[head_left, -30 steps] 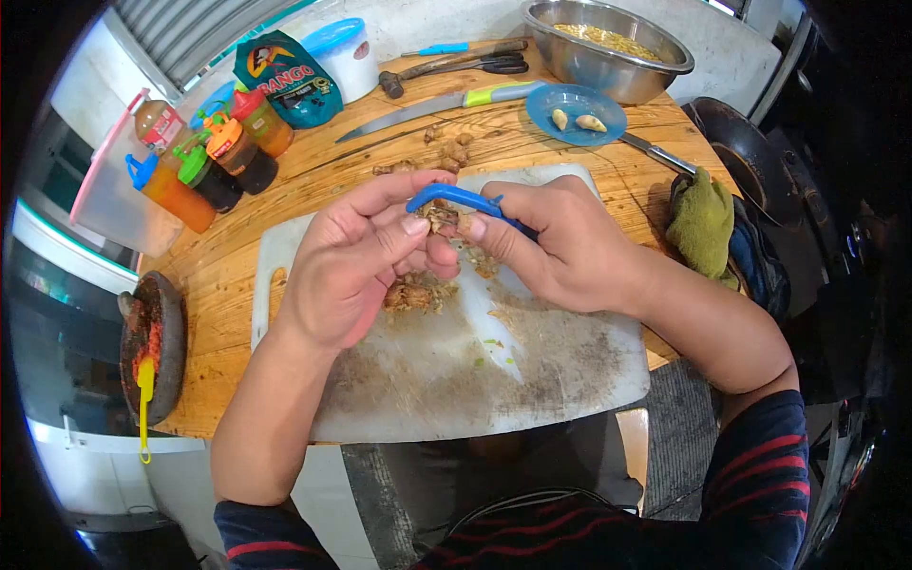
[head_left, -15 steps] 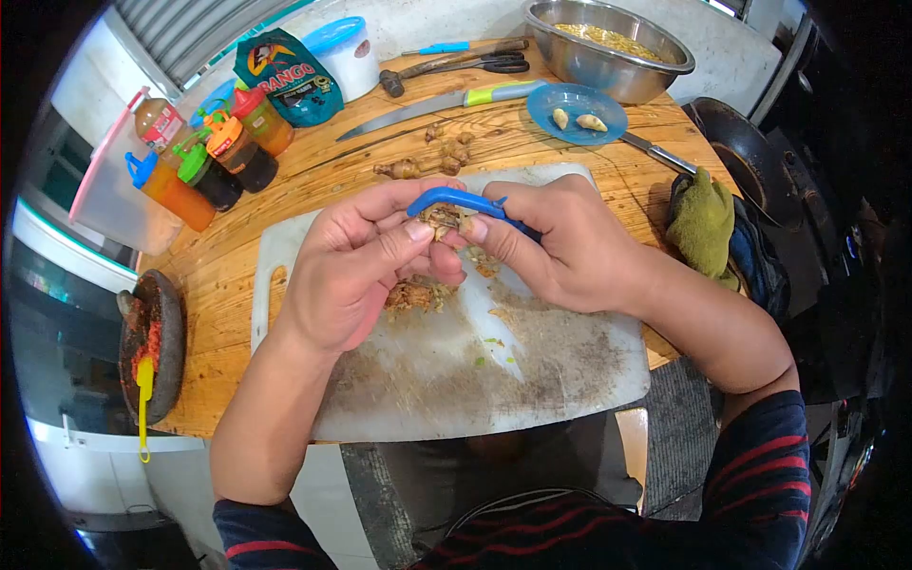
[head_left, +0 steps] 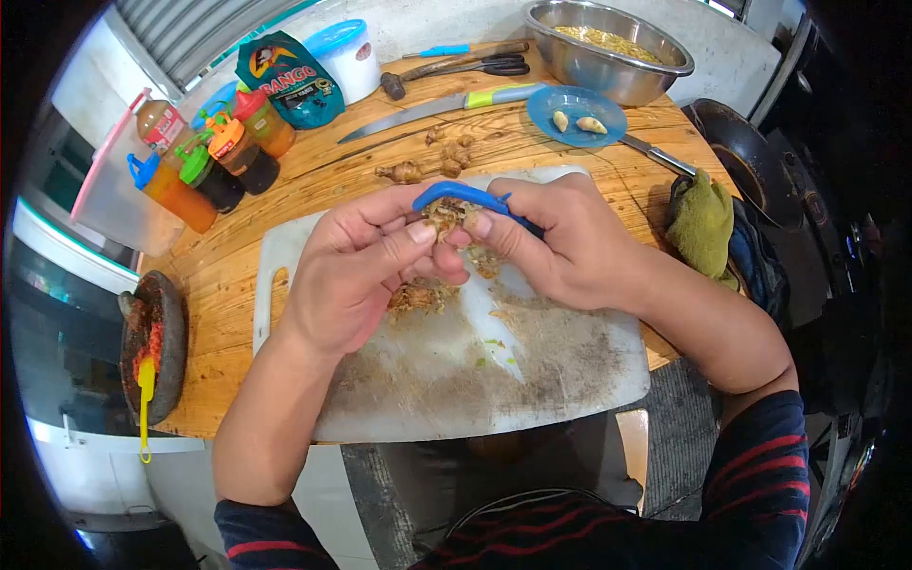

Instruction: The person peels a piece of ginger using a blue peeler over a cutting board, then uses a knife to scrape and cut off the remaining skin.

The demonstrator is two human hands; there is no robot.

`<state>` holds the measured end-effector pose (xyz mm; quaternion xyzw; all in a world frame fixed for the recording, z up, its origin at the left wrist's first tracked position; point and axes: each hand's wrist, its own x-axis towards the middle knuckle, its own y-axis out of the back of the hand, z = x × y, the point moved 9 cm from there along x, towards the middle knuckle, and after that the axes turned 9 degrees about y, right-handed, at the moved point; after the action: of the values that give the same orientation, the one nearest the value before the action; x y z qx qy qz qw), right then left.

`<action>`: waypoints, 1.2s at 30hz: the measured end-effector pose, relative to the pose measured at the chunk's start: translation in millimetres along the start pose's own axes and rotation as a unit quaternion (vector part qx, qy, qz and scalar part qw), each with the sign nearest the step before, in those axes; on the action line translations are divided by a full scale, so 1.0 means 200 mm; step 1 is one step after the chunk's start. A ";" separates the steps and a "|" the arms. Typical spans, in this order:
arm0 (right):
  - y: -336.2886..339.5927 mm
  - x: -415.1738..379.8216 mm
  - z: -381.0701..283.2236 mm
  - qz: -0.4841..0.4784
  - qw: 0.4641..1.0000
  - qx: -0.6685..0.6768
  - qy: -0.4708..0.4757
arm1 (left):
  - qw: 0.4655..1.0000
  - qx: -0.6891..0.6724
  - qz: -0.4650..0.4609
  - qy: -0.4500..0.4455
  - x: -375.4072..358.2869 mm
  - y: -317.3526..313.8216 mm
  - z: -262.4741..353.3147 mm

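Observation:
Pinched in the fingers of my left hand point(head_left: 356, 256) is a small knobbly brown root piece point(head_left: 444, 218) that looks like ginger. My right hand point(head_left: 560, 237) grips a blue peeler point(head_left: 463, 194), its head over the top of the root and its thumb against the root's side. The blade is mostly hidden. Below both hands lies a worn white cutting board point(head_left: 475, 394), with brown peelings point(head_left: 413, 297) heaped near its middle. Just beyond the board, several unpeeled roots point(head_left: 454, 155) rest on the wooden table point(head_left: 214, 332).
A blue plate point(head_left: 615, 116) holds two pale peeled pieces point(head_left: 591, 124). Behind lie a large knife point(head_left: 408, 116) and a steel bowl point(head_left: 608, 76). Sauce bottles point(head_left: 249, 155) stand at left, above a stone mortar point(head_left: 168, 356). A green cloth point(head_left: 703, 218) hangs at the right edge.
The root piece has turned slightly in my left fingers, and the peeler has shifted a little to the right. Both hands keep their holds.

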<state>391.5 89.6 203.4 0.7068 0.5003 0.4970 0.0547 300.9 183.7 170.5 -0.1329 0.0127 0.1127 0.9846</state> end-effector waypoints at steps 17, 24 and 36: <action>0.07 -0.02 0.10 0.031 0.990 -0.066 -0.119 | 0.999 0.023 0.038 -0.002 -0.01 -0.01 0.02; 0.01 -0.01 0.01 0.003 0.999 0.008 -0.037 | 1.000 0.023 0.018 -0.009 0.00 0.02 0.00; 0.02 -0.02 0.02 0.007 0.995 -0.085 -0.048 | 0.999 -0.026 -0.012 0.021 0.00 0.00 -0.01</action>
<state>396.2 86.5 201.4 0.7263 0.4480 0.5037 0.1346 300.7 183.1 169.1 -0.1607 0.0293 0.0987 0.9816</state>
